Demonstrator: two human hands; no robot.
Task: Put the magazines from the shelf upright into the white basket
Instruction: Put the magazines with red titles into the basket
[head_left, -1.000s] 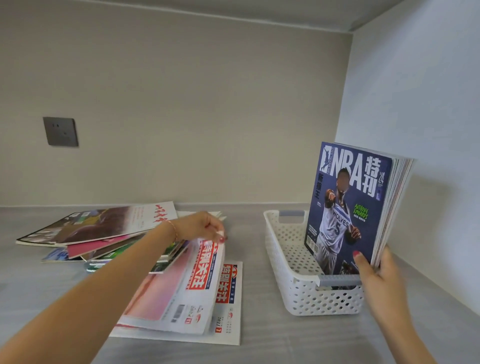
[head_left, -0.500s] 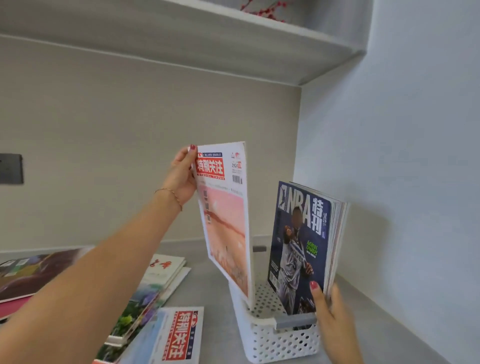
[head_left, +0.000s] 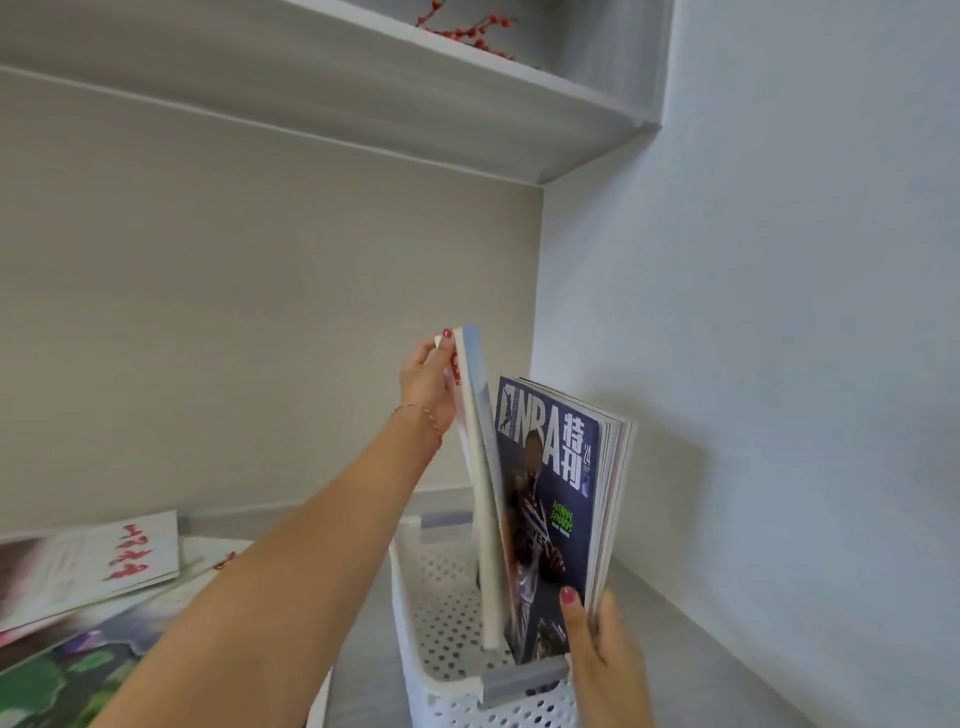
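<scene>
Your left hand (head_left: 427, 382) has swung the red-and-white magazine (head_left: 480, 478) from face-on, where it was half a second ago, to edge-on — its lower end now dips inside the white basket (head_left: 441, 597), just beside the NBA magazine (head_left: 550, 493). You pinch its top corner between fingers and thumb. Your right hand (head_left: 605, 654) grips the upright stack by its lower edge, thumb on the cover, keeping it from toppling. So this one is nearly seated — but more magazines (head_left: 88, 582) lie flat on the shelf (head_left: 691, 639) to the left.
</scene>
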